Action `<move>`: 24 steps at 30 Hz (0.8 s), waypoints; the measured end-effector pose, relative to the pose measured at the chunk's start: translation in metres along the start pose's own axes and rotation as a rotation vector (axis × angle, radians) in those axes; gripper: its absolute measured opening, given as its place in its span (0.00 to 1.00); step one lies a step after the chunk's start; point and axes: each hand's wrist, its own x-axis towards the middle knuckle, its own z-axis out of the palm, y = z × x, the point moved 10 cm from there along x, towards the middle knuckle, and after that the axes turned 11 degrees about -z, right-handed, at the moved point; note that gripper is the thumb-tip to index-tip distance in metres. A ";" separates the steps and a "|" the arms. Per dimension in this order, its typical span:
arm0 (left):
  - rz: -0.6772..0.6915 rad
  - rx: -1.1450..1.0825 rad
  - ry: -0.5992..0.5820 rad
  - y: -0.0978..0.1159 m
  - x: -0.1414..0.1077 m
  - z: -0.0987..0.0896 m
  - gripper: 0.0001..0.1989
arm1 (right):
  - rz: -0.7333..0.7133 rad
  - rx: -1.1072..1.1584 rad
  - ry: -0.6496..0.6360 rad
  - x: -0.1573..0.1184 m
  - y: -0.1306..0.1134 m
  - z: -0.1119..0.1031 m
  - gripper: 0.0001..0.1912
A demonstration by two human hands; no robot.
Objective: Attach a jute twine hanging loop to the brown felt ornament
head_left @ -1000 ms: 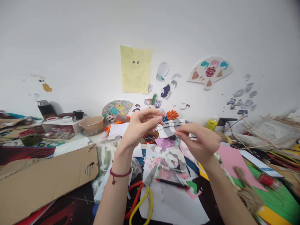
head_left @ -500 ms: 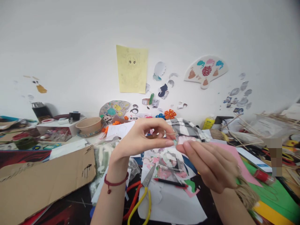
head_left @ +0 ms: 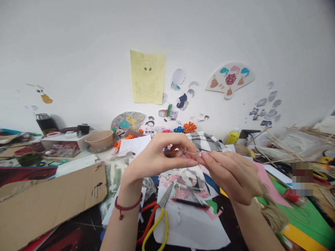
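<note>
My left hand (head_left: 164,153) is raised above the middle of the table, thumb and fingers curled into a loop. A thin tan string (head_left: 192,152) runs from its fingers to the fingertips of my right hand (head_left: 231,170). The right thumb and forefinger pinch the string, and its other fingers lie together. Both sets of fingertips are almost touching. Something small and pinkish shows inside the left hand's curl, too hidden to name. Below the hands lie scissors (head_left: 162,209) with red and yellow handles, a black and red pen (head_left: 190,203) and paper scraps (head_left: 180,188) on white sheets.
A cardboard piece (head_left: 57,198) covers the left side. On the right are a twine bundle (head_left: 273,216), green paper (head_left: 309,219), pink paper (head_left: 272,188) and thin sticks (head_left: 277,139). At the back stand a round bowl (head_left: 98,139) and a yellow bottle (head_left: 232,136).
My right hand has moved slightly left and up, closer to the left fingertips. The string between the hands shows more clearly now. The left hand has barely shifted.
</note>
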 end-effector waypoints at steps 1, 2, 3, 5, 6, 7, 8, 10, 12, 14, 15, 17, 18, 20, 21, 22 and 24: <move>-0.001 0.002 0.015 -0.001 0.000 -0.001 0.06 | 0.023 0.009 -0.002 -0.001 0.003 0.001 0.10; -0.002 0.006 0.026 -0.002 0.001 -0.003 0.06 | 0.043 0.015 -0.012 -0.002 0.006 0.003 0.10; -0.007 0.012 0.033 -0.003 0.001 -0.003 0.06 | 0.055 0.019 -0.028 -0.003 0.008 0.006 0.10; -0.027 0.031 0.037 -0.006 0.001 -0.003 0.07 | 0.075 0.028 -0.039 -0.004 0.012 0.009 0.11; -0.037 0.041 0.042 -0.008 0.001 -0.004 0.07 | 0.089 0.028 -0.027 -0.005 0.014 0.010 0.11; -0.047 0.051 0.048 -0.009 0.001 -0.004 0.08 | 0.107 0.029 -0.006 -0.005 0.017 0.010 0.10; -0.057 0.061 0.051 -0.010 0.001 -0.004 0.08 | 0.128 0.034 0.021 -0.004 0.020 0.010 0.10; -0.070 0.078 0.056 -0.012 0.002 -0.004 0.09 | 0.176 0.062 0.061 -0.003 0.025 0.012 0.07; -0.080 0.088 0.068 -0.014 0.003 -0.004 0.10 | 0.208 0.106 0.068 0.000 0.029 0.016 0.05; -0.086 0.087 0.084 -0.016 0.004 -0.006 0.10 | 0.231 0.141 0.055 0.002 0.032 0.021 0.04; -0.089 0.085 0.091 -0.018 0.004 -0.006 0.10 | 0.241 0.155 0.044 0.002 0.033 0.023 0.04; -0.089 0.082 0.103 -0.021 0.005 -0.008 0.10 | 0.253 0.180 0.036 0.000 0.035 0.026 0.04; -0.089 0.083 0.107 -0.023 0.006 -0.008 0.10 | 0.258 0.190 0.039 -0.001 0.036 0.027 0.03; -0.095 0.087 0.094 -0.026 0.007 -0.008 0.09 | 0.264 0.207 0.040 -0.004 0.037 0.029 0.03; -0.102 0.090 0.078 -0.028 0.008 -0.006 0.09 | 0.265 0.220 0.038 -0.005 0.038 0.030 0.03; -0.111 0.094 0.059 -0.030 0.009 -0.004 0.09 | 0.263 0.239 0.031 -0.005 0.038 0.032 0.03; -0.124 0.098 0.019 -0.033 0.010 -0.001 0.09 | 0.260 0.296 0.007 -0.006 0.037 0.036 0.04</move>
